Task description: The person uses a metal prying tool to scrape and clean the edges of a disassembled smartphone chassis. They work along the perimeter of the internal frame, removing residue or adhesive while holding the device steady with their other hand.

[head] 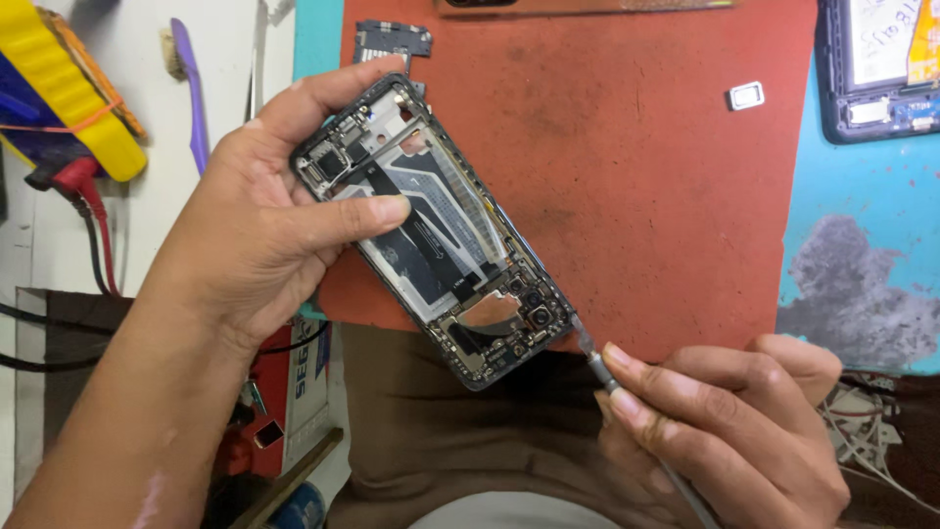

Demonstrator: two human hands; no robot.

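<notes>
My left hand (259, 220) grips an opened smartphone (441, 235) with its back cover off, thumb pressed across the black battery area and fingers wrapped behind the top edge. The phone is tilted, its camera end pointing down right. My right hand (720, 421) pinches a thin metal screwdriver (597, 362), whose tip touches the phone's lower right corner by the camera modules. Both hover above a red work mat (646, 157).
A small circuit board (394, 39) lies at the mat's top edge. A tiny metal tray (747, 95) sits at the mat's right rim. Another opened phone (871, 69) lies top right. A yellow multimeter (69, 88) with red lead and a purple toothbrush (194, 88) are left.
</notes>
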